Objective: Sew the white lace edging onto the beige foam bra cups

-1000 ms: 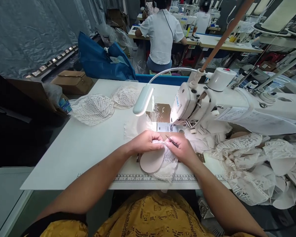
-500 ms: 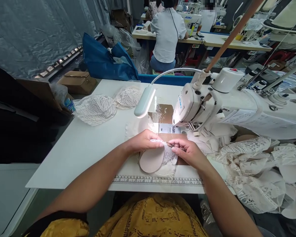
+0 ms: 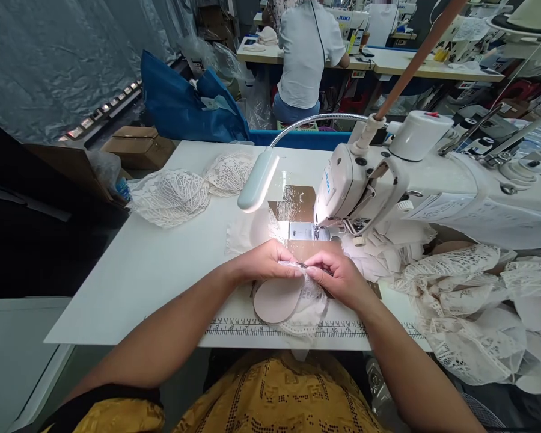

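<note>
My left hand (image 3: 275, 260) is closed on a lace bra cup (image 3: 277, 299), pinching its upper edge between thumb and fingers. The smooth pale pad of the cup faces up, and white lace hangs beside it over the table's front edge. My right hand (image 3: 338, 273) is closed around small metal thread snips (image 3: 302, 265), mostly hidden by the fingers. Their tip points left at the lace edge, close to my left thumb. Both hands meet just in front of the needle area of a white sewing machine (image 3: 342, 180).
Joined lace cups (image 3: 171, 195) lie on the white table (image 3: 130, 276) at the left. Another pale piece (image 3: 247, 231) rests behind my left hand. A lamp (image 3: 258, 180) hangs over the work. Lace pieces (image 3: 469, 319) are heaped at the right. A person (image 3: 304, 60) sits at a table beyond.
My right hand has moved slightly left, closer to my left hand, and the snips' tip now sits at the lace edge. The lace hangs a little lower, and the camera view has shifted slightly.
</note>
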`<act>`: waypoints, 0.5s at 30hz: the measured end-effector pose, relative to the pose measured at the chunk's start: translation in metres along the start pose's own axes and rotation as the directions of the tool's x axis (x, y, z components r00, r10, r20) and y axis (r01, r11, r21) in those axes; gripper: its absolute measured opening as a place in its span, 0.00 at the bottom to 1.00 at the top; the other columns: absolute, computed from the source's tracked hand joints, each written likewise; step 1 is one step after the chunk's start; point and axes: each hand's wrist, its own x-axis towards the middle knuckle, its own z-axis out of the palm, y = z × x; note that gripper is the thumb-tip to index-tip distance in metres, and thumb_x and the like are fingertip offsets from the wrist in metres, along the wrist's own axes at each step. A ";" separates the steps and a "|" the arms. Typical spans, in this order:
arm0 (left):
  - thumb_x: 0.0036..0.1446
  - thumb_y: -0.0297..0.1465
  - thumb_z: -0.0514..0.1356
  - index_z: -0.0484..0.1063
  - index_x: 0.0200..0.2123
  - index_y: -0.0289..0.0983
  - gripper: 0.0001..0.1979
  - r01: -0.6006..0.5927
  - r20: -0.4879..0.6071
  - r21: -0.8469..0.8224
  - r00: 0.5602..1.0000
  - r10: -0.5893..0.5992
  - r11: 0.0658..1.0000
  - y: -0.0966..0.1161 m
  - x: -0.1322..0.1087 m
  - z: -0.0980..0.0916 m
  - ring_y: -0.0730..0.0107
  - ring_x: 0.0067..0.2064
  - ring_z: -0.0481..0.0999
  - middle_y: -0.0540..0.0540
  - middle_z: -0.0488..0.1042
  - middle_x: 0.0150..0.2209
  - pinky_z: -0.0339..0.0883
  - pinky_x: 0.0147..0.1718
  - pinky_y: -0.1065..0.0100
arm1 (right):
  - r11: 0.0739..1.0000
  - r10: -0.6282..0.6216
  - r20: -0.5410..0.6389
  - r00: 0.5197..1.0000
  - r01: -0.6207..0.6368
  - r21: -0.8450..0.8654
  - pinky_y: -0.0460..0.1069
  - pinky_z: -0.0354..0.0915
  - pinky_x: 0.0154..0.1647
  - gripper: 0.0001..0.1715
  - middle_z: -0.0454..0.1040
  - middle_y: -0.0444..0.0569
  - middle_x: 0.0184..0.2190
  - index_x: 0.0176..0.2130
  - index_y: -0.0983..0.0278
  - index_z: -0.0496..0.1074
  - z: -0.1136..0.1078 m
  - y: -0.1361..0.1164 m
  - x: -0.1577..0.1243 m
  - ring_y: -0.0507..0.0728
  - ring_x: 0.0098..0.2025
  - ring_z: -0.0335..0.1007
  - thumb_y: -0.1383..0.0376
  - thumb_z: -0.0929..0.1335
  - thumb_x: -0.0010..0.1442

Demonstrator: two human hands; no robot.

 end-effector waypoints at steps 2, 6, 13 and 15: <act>0.51 0.46 0.65 0.64 0.19 0.33 0.24 0.005 -0.005 0.003 1.000 -0.005 1.000 -0.001 0.001 0.000 0.79 0.24 0.49 0.54 0.51 0.21 0.41 0.21 0.71 | 1.000 0.007 0.021 1.000 -0.007 -0.005 0.46 0.63 0.32 0.11 0.75 0.46 0.33 0.39 0.62 0.75 -0.001 0.000 0.000 0.53 0.33 0.69 0.59 0.68 0.59; 0.51 0.45 0.65 0.64 0.19 0.33 0.24 0.021 -0.008 0.040 1.000 -0.021 0.999 -0.001 0.002 0.001 0.79 0.24 0.48 0.54 0.51 0.20 0.40 0.21 0.71 | 0.999 -0.007 0.053 0.999 0.009 -0.043 0.47 0.63 0.33 0.11 0.76 0.46 0.35 0.40 0.61 0.75 0.001 -0.002 0.001 0.54 0.34 0.70 0.59 0.68 0.59; 0.52 0.42 0.65 0.66 0.19 0.32 0.21 -0.011 -0.019 0.083 1.000 0.013 0.996 0.001 0.003 0.005 0.80 0.22 0.52 0.54 0.54 0.19 0.43 0.20 0.73 | 1.000 0.017 -0.008 1.000 -0.017 -0.007 0.48 0.64 0.35 0.09 0.76 0.46 0.33 0.37 0.62 0.74 0.006 -0.001 0.003 0.53 0.34 0.70 0.61 0.67 0.60; 0.53 0.41 0.65 0.72 0.23 0.32 0.18 -0.051 -0.049 0.117 0.997 0.057 0.992 0.001 0.005 0.006 0.78 0.24 0.59 0.52 0.62 0.20 0.50 0.21 0.74 | 0.996 0.047 -0.028 0.998 -0.045 0.077 0.48 0.65 0.35 0.13 0.75 0.46 0.35 0.43 0.62 0.73 0.008 0.001 0.004 0.54 0.35 0.70 0.59 0.68 0.58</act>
